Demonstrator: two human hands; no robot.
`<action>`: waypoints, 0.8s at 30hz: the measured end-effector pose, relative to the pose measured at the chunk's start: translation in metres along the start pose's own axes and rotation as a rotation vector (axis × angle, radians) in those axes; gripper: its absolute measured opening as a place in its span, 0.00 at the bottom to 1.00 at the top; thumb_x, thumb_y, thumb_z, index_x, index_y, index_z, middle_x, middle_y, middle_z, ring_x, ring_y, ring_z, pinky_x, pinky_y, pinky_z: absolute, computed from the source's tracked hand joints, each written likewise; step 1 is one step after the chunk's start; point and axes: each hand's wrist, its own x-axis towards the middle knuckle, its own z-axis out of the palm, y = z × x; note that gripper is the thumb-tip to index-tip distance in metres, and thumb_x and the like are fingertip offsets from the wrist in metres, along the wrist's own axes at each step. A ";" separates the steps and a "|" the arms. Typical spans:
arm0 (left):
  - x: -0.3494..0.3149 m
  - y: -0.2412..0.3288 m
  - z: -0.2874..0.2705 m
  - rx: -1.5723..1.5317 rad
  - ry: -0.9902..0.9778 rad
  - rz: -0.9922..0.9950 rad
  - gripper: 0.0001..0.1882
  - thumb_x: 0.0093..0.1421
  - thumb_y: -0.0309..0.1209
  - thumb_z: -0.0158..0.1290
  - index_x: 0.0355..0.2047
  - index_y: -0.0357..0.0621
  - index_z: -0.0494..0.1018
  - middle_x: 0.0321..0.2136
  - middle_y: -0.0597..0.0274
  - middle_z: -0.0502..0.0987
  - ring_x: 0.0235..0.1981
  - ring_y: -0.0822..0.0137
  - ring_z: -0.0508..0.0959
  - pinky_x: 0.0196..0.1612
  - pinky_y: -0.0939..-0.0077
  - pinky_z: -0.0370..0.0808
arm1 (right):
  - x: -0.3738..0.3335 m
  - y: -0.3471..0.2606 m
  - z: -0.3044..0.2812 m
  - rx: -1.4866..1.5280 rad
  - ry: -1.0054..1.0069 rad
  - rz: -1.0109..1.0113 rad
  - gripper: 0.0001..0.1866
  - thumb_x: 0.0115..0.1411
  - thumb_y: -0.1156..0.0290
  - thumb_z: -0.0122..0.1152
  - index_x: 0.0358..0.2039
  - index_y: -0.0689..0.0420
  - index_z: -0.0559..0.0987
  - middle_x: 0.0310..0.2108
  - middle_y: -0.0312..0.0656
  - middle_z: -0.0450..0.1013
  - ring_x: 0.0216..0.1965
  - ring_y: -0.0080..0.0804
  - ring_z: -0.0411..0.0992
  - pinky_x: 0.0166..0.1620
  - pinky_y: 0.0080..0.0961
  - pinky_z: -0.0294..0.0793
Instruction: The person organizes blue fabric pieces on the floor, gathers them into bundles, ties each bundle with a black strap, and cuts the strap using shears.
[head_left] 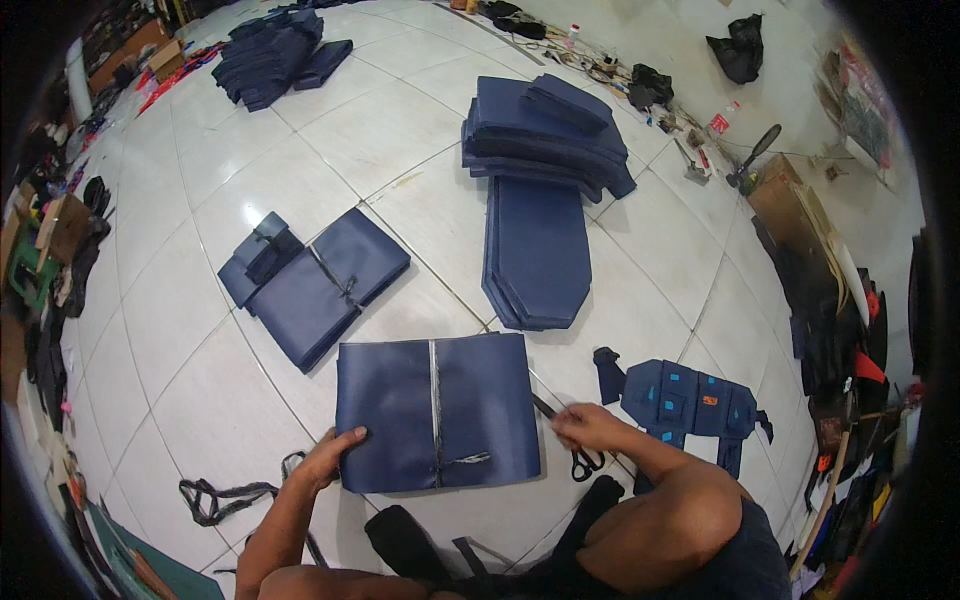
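Note:
In front of me on the tiles lies a bundle of navy-blue sheets (390,400), tied across its middle with a pale cord (435,385) whose frayed ends rest on top. My left hand (330,457) grips the bundle's left edge, thumb on top and fingers out of sight below. Just off the right edge, my right hand (585,428) is closed around the middle of a pair of scissors (588,466). Their black handle loops stick out below it, and a dark length points toward the bundle. Tangled dark cord (215,502) lies left of my left hand.
Another tied navy bundle (330,290) lies farther left. Stacked navy panels (540,250) stand ahead. A navy piece with coloured patches (690,400) lies at right; more dark-blue stacks (265,60) sit far left. Clutter lines both sides, including a cardboard box (790,205) at right.

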 end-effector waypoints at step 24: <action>-0.007 -0.006 0.026 -0.297 -0.023 0.226 0.42 0.55 0.51 0.58 0.57 0.26 0.62 0.47 0.38 0.73 0.48 0.50 0.77 0.51 0.62 0.75 | 0.030 -0.083 0.044 0.965 -0.077 -0.087 0.49 0.54 0.47 0.66 0.64 0.66 0.56 0.56 0.57 0.65 0.57 0.48 0.68 0.59 0.43 0.68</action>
